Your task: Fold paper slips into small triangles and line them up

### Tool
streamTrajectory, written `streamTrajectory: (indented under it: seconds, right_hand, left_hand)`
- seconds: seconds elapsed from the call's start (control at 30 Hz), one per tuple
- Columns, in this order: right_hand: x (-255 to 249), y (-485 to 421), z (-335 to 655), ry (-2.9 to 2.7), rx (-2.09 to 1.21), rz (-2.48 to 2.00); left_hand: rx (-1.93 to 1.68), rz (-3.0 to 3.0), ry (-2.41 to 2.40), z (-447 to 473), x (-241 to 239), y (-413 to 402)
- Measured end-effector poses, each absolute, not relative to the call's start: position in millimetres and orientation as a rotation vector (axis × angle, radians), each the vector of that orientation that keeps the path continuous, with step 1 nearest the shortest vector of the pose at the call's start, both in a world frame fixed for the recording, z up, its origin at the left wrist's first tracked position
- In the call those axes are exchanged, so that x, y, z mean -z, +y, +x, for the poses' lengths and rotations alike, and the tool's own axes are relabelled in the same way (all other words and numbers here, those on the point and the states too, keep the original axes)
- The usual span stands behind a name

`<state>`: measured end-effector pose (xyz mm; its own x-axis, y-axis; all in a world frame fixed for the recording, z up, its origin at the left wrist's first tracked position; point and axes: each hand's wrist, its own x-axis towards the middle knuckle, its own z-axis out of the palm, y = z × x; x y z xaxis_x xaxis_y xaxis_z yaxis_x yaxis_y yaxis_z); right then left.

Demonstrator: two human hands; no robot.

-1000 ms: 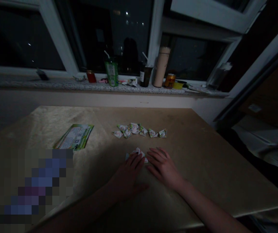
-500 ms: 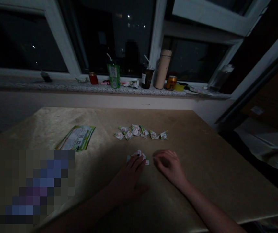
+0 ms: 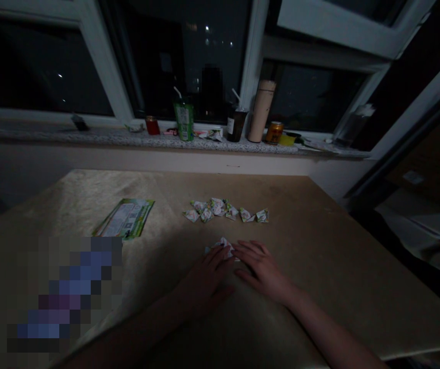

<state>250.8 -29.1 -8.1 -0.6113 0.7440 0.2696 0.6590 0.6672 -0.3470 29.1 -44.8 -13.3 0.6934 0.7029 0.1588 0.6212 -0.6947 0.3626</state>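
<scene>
A small folded piece of printed paper (image 3: 220, 245) lies on the tan table (image 3: 320, 256) in dim light. My left hand (image 3: 204, 282) rests flat with its fingertips pressing on the paper's left part. My right hand (image 3: 260, 269) lies beside it, fingers stretched onto the paper's right edge. Most of the paper is hidden under the fingers. Farther back sits a row of several small folded paper pieces (image 3: 225, 211).
A stack of green printed leaflets (image 3: 125, 219) lies at the left of the table. On the window sill (image 3: 89, 136) stand a green cup with a straw (image 3: 183, 120), a dark cup (image 3: 236, 124), a tall beige bottle (image 3: 261, 111) and cans (image 3: 274, 132).
My right hand drew back from the paper half a second ago and has now come back onto its right edge. My left hand stayed on the paper.
</scene>
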Motion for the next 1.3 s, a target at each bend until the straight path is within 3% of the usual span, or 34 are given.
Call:
streamTrajectory:
  seconds: [0.1,0.23,0.4,0.87,1.3]
  right_hand:
    - [8.3,-30.0,250.8,-2.542,-0.276,-1.126]
    - [10.5,-30.3,250.6,-2.559,-0.216,-1.122]
    - [10.7,-31.8,248.8,-2.557,-0.203,-1.125]
    - [4.2,-23.5,238.5,-2.542,-0.431,-0.944]
    - [13.2,-22.4,225.3,-2.634,-0.427,-0.929]
  left_hand:
    - [-0.501,2.540,1.053,19.9,2.1,-34.6]
    - [-0.701,2.394,1.491,6.5,-7.5,-17.5]
    - [-0.578,2.337,1.701,1.9,-1.5,-10.3]
    - [-0.504,2.287,1.807,4.7,7.4,-11.6]
    - [-0.481,2.262,1.873,5.3,8.1,-11.0]
